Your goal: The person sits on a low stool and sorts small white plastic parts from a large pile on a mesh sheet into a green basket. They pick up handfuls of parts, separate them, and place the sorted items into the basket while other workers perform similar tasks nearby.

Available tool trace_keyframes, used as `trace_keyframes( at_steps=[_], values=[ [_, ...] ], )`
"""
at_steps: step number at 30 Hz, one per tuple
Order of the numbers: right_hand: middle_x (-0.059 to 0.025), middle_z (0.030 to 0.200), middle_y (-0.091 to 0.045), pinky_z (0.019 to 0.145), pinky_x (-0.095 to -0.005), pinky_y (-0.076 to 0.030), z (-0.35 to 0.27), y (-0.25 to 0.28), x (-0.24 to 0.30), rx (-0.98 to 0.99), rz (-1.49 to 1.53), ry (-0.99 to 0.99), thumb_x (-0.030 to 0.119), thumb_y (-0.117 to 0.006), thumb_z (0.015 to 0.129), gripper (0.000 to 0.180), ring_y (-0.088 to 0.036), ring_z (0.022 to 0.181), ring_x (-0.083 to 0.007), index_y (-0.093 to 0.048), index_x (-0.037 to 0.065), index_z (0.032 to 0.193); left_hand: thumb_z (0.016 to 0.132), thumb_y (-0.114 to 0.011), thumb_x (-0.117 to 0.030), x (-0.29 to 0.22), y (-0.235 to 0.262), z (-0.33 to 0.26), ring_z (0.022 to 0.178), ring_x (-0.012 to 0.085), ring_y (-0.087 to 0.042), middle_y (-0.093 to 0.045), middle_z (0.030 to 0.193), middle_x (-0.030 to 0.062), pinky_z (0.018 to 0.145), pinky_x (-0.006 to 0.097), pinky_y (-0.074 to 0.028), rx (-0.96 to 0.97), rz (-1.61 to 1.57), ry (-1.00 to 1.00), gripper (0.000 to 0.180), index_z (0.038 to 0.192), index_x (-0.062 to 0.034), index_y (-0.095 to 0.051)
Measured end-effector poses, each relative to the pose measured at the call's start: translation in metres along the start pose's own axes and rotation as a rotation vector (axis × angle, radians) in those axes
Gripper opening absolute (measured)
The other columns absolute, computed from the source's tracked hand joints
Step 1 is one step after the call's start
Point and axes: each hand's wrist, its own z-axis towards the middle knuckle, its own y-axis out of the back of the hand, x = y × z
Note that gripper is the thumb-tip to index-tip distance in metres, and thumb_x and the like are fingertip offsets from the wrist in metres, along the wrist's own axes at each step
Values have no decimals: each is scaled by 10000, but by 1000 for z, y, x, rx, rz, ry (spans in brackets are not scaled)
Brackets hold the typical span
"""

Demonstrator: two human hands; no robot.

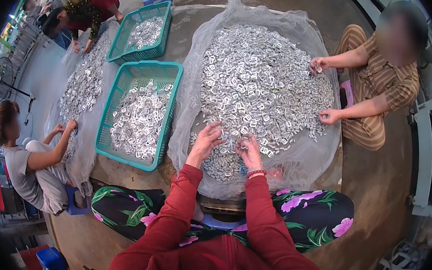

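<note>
At six o'clock of the pile (254,82), the left hand (209,139) and the right hand (248,151) are half closed over grey pieces (225,166); I cannot tell if they grip any. The pile lies on a net (321,167), with a basket (127,161) near nine o'clock

Red sleeves (183,196) – 1 red beaded bracelet (257,173) – black floral trousers (316,218)

Factory or workshop floor, I'd say: bare concrete (370,189), a heap of small metal parts (254,82) before me, teal crates (105,125) of more, co-workers (390,81) seated low at heaps, standing fan (0,76).
</note>
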Motion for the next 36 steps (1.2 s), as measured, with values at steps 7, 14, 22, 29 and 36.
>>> trace_keyframes(
  at_steps=[7, 14, 22, 29, 36],
  values=[
    [-171, 849, -583, 729, -416, -447, 22, 9, -45, -9, -1519, 344, 250, -704, 691, 471, -563, 857, -354, -488, 95, 1080, 865, -466, -474, -21, -15, -16, 612, 111, -456, -476, 764, 30, 440, 185, -342, 42, -471, 164, 370, 868, -105, -480],
    [-207, 807, -570, 674, -425, -433, 28, 17, -56, -105, -1306, 385, 193, -656, 702, 353, -562, 797, -386, -456, 42, 951, 781, -601, -433, 13, 19, 3, 646, 233, -575, -591, 737, 107, 546, 334, -459, -260, 992, 98, 456, 933, -14, -506],
    [37, 536, -372, 353, -234, -253, 5, 47, -33, -187, -263, -86, 356, -557, 821, 230, -351, 405, -78, -518, 129, 824, 811, -535, -322, 80, 47, -22, 877, 400, -563, -587, 931, 250, 756, 473, -446, -264, 1490, 79, 404, 1053, -2, -487],
    [96, 506, -379, 373, -199, -176, -5, 34, 13, -81, -770, -119, 254, -679, 754, 187, -273, 400, -16, -658, 68, 754, 719, -701, -286, 1, 15, 0, 749, 151, -589, -635, 776, 78, 630, 300, -436, -30, 965, 101, 302, 881, -40, -634],
    [51, 551, -422, 375, -176, -220, 5, 37, 22, 90, -436, -127, 140, -636, 760, 109, -307, 409, -35, -584, 45, 771, 762, -664, -254, -5, 14, 1, 642, 26, -445, -587, 748, -29, 539, 192, -335, 22, 759, 128, 244, 920, -69, -650]
  ],
)
